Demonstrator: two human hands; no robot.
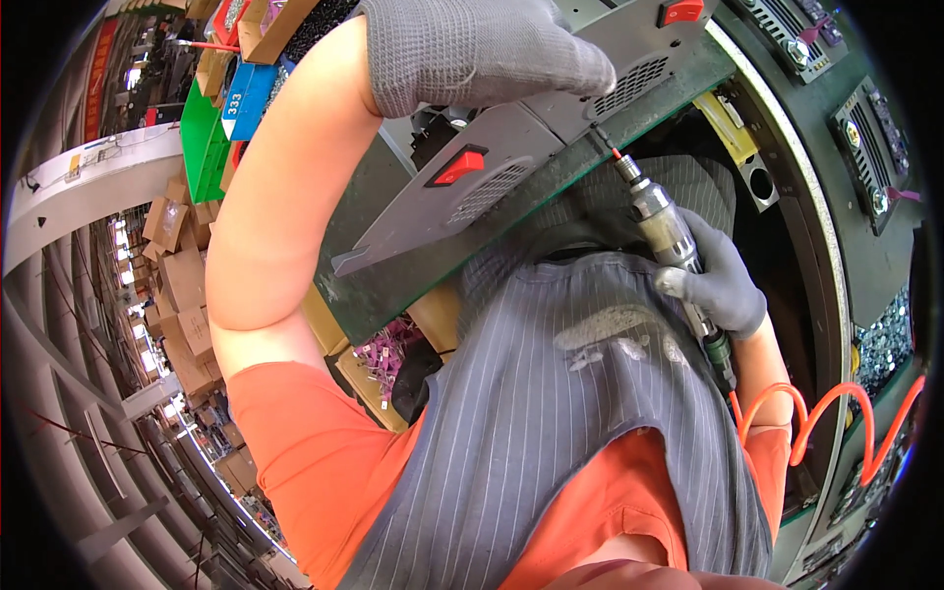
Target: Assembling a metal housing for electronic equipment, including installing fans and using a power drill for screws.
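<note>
My left hand [492,54], in a grey glove, reaches over the grey metal panel [570,113]. Its thumb lies stretched across the panel's face near a vent grille, and the other fingers are mostly hidden behind. Wrapped in my gloved right hand [723,280] is a pneumatic screwdriver [669,231]. The tool's bit points up and left, just short of the panel's lower edge. Beside it on the left stands a second grey panel [403,221] with a red rocker switch [459,167] and a round vent grille. Another red switch [680,11] sits on the panel at the top.
A dark green bench edge [393,295] runs under the panels. An orange coiled air hose [836,388] trails off right. Parts bins, a green one [205,147] and a blue one [248,98], stand upper left. Purple small parts [385,354] lie in a carton below the bench. Cardboard boxes [182,280] are stacked far left.
</note>
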